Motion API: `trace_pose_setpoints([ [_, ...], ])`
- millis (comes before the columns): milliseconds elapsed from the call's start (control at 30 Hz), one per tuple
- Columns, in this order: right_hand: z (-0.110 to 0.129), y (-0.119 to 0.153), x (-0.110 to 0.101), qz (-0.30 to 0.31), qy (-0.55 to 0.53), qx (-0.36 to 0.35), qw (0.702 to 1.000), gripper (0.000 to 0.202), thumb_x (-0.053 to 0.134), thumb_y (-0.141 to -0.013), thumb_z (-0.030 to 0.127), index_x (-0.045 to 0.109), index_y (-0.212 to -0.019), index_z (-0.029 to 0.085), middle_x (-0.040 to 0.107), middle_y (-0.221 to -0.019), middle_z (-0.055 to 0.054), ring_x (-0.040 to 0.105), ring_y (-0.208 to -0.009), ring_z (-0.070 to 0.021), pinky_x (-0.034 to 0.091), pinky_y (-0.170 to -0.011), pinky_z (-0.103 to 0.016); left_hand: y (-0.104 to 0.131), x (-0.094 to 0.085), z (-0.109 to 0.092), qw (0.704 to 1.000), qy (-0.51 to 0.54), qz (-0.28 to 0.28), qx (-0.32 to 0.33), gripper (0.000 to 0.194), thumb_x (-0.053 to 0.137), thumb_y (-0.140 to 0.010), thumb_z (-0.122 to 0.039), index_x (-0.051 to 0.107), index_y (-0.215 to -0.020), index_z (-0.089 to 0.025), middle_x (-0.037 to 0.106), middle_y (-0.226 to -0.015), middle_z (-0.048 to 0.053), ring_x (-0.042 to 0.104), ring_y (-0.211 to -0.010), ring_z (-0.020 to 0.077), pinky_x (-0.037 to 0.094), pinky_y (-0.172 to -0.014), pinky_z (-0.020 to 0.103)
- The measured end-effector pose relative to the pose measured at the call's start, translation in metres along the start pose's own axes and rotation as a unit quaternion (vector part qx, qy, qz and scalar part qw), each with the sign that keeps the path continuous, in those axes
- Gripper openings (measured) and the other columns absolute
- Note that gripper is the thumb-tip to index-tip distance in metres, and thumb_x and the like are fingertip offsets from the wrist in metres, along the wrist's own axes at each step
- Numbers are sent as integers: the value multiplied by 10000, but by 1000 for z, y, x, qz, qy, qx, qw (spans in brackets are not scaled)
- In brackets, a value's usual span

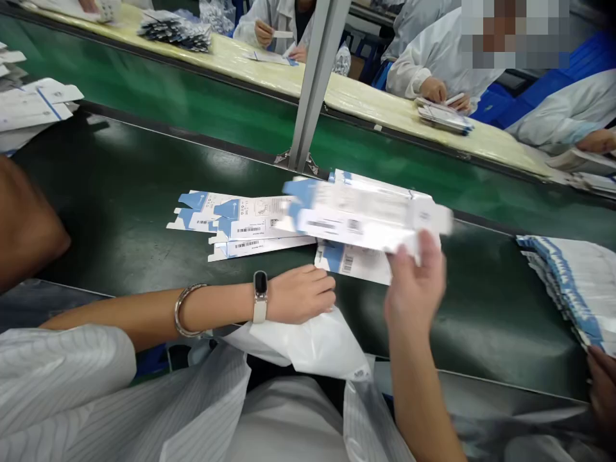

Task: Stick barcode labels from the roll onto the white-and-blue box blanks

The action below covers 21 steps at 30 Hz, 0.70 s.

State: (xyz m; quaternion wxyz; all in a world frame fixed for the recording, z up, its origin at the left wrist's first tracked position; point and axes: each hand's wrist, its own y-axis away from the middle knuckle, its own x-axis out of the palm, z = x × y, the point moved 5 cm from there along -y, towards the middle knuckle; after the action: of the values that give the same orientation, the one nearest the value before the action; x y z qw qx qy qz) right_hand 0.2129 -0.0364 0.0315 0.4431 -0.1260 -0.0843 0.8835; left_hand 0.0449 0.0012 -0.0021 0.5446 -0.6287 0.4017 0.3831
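The right hand (414,289) is pinching the flat carton (360,212) by its right end, its length pointing leftward above the worktop (120,170); the left hand (grip unclear) is resting nearer the body, touching a white bag (308,343)

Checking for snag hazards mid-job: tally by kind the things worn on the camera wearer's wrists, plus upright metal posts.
Silver-coloured rounded bangle: 1
Black-faced wristband with cream strap: 1
Upright grey metal post: 1
Total: 3
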Motion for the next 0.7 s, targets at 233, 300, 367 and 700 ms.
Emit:
trace_pose_setpoints([
  [233, -7, 50, -17, 374, 124, -45, 918, 426, 583, -824, 294, 508, -1243, 281, 579, -1199, -41, 543, -1102, -178, 421, -973, -378, -1, -16, 26, 984, 85, 67, -139, 292, 307, -956, -336, 545, -890, -181, 621, -732, -3, 555, -644, 125, 345, -564, 233],
  [300, -16, 64, -33, 425, 139, -7, 894, 446, 620, -802, 293, 521, -1236, 276, 639, -995, -20, 608, -874, -144, 500, -802, -306, 0, -19, 37, 972, 87, 96, -196, 284, 309, -952, -347, 545, -909, -195, 634, -728, -15, 564, -602, 123, 295, -496, 217],
  [367, -18, 71, -43, 424, 165, -13, 891, 463, 642, -788, 286, 525, -1236, 280, 605, -824, 13, 572, -714, -109, 489, -649, -243, 0, -20, 43, 963, 84, 111, -231, 279, 315, -948, -350, 547, -913, -199, 643, -731, -17, 573, -591, 128, 274, -476, 208],
  [700, 0, 75, -45, 292, 179, -186, 921, 280, 665, -751, 127, 643, -1001, 254, 642, -814, 6, 599, -690, -110, 478, -573, -225, 0, -17, 43, 958, 86, 130, -240, 291, 297, -948, -353, 533, -891, -193, 644, -707, -14, 556, -541, 129, 271, -455, 210],
])
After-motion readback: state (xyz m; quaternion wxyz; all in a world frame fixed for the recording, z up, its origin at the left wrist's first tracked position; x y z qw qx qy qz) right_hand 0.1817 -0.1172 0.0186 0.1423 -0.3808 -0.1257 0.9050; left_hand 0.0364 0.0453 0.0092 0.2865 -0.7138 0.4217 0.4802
